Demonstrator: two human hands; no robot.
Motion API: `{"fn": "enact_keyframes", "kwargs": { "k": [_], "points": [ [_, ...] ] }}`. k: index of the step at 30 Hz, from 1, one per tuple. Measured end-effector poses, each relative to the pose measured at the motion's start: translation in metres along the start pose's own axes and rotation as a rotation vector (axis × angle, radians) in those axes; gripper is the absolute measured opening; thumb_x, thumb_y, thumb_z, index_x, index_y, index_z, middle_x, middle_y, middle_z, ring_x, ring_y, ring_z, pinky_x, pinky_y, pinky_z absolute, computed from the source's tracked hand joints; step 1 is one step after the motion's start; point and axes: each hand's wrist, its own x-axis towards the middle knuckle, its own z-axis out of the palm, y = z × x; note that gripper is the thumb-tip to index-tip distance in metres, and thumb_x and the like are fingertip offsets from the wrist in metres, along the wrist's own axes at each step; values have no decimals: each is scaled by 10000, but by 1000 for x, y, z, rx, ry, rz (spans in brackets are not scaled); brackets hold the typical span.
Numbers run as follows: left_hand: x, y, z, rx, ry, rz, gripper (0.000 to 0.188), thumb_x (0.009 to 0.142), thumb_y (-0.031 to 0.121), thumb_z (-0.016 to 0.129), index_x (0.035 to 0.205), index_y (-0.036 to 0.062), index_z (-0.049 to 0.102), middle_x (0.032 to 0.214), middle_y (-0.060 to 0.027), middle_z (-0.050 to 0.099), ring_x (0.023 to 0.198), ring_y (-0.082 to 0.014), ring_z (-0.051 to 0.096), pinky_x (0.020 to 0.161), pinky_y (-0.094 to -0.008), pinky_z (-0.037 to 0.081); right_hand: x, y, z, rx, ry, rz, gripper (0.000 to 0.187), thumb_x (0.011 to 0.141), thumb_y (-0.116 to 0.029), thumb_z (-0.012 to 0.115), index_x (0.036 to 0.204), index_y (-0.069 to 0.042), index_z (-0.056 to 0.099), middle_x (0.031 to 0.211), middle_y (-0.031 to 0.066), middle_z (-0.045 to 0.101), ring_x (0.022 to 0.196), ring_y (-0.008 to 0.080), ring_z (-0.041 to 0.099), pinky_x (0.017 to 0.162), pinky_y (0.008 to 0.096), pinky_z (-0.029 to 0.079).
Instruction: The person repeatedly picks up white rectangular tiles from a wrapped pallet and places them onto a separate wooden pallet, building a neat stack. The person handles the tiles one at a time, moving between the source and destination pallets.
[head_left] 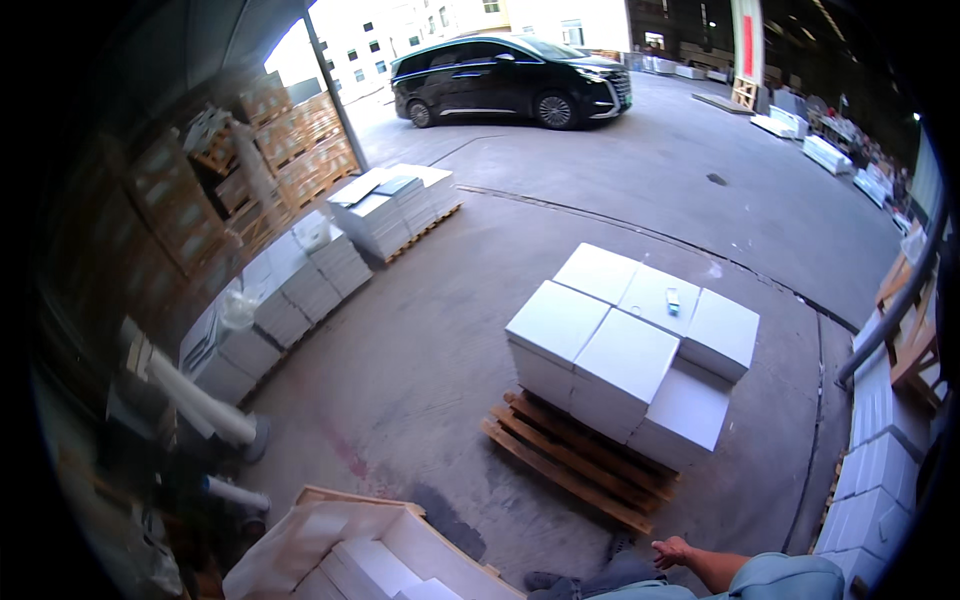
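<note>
My right hand (pixel 673 552) is low in the head view, at the end of a bare forearm below a light teal sleeve. Its fingers look loosely extended, and nothing shows in them. Just beyond it is the near corner of a wooden pallet (pixel 570 462). On that pallet stand stacks of white square sheets or tiles (pixel 626 352), lower at the near right corner. A small white and green packet (pixel 673 300) lies on top of one stack. My left hand is out of view.
An open wooden crate (pixel 405 508) with white slabs is at lower left. More stacked slabs (pixel 395 215) line the left side, near thick white rolls (pixel 205 400). White stacks (pixel 880 485) and a dark pole (pixel 890 320) stand at right. A black van (pixel 510 80) is parked beyond.
</note>
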Motion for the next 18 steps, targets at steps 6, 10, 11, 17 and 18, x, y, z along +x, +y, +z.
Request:
{"fn": "enact_keyframes", "kwargs": {
  "k": [6, 10, 11, 17, 18],
  "points": [
    [13, 56, 91, 103, -76, 87, 415, 909, 278, 448, 1206, -12, 455, 1021, -175, 603, 716, -292, 655, 490, -366, 520, 11, 44, -66, 227, 133, 15, 546, 907, -361, 499, 1139, 133, 479, 1024, 277, 604, 840, 377, 648, 663, 429, 563],
    [8, 97, 180, 196, -170, 60, 306, 882, 207, 439, 1067, -37, 461, 962, -193, 595, 681, -310, 658, 472, -371, 533, 14, 74, -122, 297, 196, 9, 522, 907, -363, 500, 1088, 127, 508, 945, 256, 627, 763, 360, 652, 606, 435, 557],
    [8, 98, 185, 214, -164, 66, 299, 883, 201, 440, 1058, -39, 465, 949, -188, 596, 672, -302, 657, 469, -363, 534, 13, 73, -127, 333, 193, -6, 516, 907, -364, 502, 1070, 125, 520, 930, 249, 633, 743, 354, 652, 591, 436, 555],
    [-12, 121, 268, 363, -233, 3, 285, 885, 188, 429, 1038, -48, 472, 929, -178, 586, 680, -300, 655, 473, -349, 542, 9, 87, -177, 297, 323, 30, 522, 892, -428, 512, 992, 78, 590, 900, 190, 665, 676, 278, 660, 570, 360, 543],
    [-12, 128, 275, 370, -239, -13, 285, 885, 186, 426, 1042, -49, 470, 936, -180, 583, 690, -304, 655, 474, -348, 542, 12, 87, -176, 345, 347, -20, 517, 893, -424, 511, 1028, 71, 576, 921, 191, 658, 693, 271, 660, 584, 356, 544]
  ]
}}
